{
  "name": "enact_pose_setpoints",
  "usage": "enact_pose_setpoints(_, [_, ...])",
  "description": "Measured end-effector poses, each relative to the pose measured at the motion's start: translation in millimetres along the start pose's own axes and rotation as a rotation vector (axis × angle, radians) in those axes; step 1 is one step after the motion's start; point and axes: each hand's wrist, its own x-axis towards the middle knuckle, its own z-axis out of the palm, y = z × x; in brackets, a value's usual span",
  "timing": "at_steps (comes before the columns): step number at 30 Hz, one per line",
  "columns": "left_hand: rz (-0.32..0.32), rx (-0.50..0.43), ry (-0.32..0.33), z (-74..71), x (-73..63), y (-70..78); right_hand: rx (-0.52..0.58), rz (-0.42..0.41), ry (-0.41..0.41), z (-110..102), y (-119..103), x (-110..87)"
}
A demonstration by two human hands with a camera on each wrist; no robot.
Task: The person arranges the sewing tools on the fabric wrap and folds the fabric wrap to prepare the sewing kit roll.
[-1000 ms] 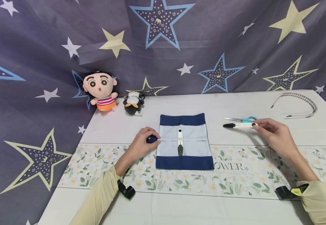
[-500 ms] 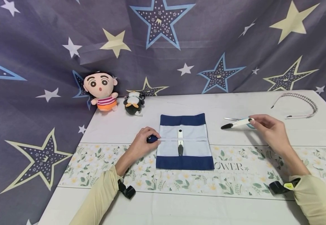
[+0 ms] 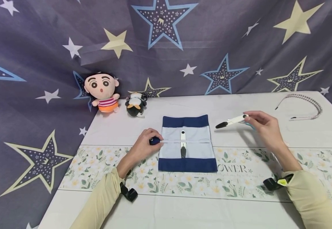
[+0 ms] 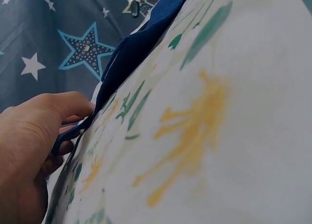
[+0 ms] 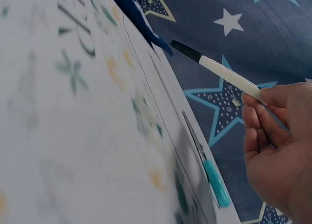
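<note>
In the head view, a light-blue cloth organizer [image 3: 171, 151] with navy bands at its top and bottom lies flat on the table. A white tool with a black end [image 3: 183, 140] lies upright across its middle, tucked under a thin strap. My left hand [image 3: 141, 146] pinches a navy tab [image 3: 154, 141] at the organizer's left edge. To the right, my right hand [image 3: 264, 128] pinches a like white tool with a black tip [image 3: 231, 121] by its rear end. That tool is raised over the table, tip pointing left toward the organizer; the right wrist view shows its slim body [image 5: 229, 78].
Scissors with a teal handle [image 5: 214, 182] lie on the table below my right hand. A headband [image 3: 317, 106] rests at the back right. A doll [image 3: 106, 95] and a penguin plush [image 3: 135, 105] sit at the back left, before a starry curtain [image 3: 183, 82].
My right hand has carried the tool left and slightly up, closer to the organizer, tipping its rear end higher. It now overlaps the scissors. The left hand stays put.
</note>
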Motion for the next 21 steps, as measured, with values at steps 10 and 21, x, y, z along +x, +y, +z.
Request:
enact_pose_setpoints(10, [0.097, 0.052, -0.039, 3.1, 7.6, 7.2, 0.108, -0.022, -0.08, 34.2, -6.8, 10.8])
enact_pose_setpoints(21, [0.155, 0.095, -0.061, 9.3, 11.9, 15.3, 0.101, -0.031, -0.157, 70.4, -10.1, 20.7])
